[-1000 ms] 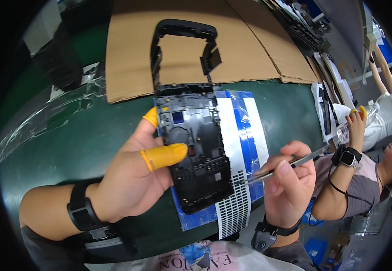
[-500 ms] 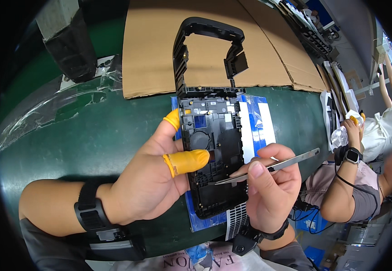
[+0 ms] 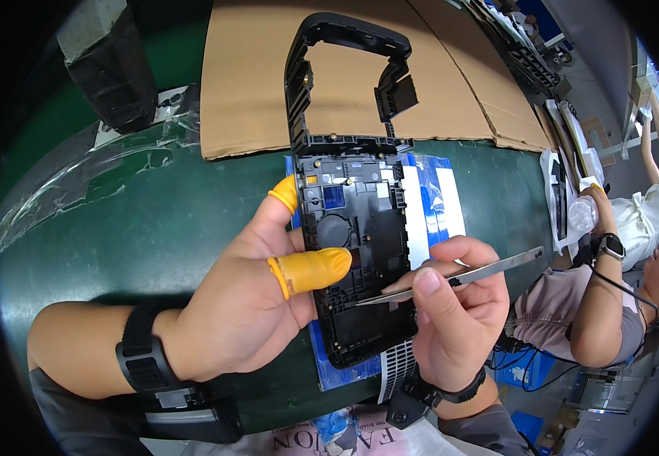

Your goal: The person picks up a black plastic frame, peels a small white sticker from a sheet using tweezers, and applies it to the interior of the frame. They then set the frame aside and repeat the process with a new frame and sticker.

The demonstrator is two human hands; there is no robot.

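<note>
A black plastic device housing [image 3: 375, 228] with an open frame at its far end is held up over the table. My left hand [image 3: 242, 289], with yellow finger cots on the thumb and another finger, grips its left edge; the thumb lies across the inside. In my right hand [image 3: 458, 311] is a pair of metal tweezers [image 3: 496, 267], pinched between thumb and fingers. Their tips point left and reach into the lower part of the housing. Whether the tips hold anything is too small to tell. Brass inserts and ribs show inside the housing.
Beneath the housing lie blue-wrapped pieces [image 3: 429, 194] on the green table [image 3: 230, 205]. Flat cardboard [image 3: 261, 83] covers the far side. A dark post [image 3: 113, 83] stands far left beside clear plastic film [image 3: 63, 190]. At right, a co-worker [image 3: 595, 304] handles clear plastic.
The housing and my left hand have shifted slightly left and toward the far side. The tweezers stay in nearly the same place. The co-worker at right has moved a hand and head.
</note>
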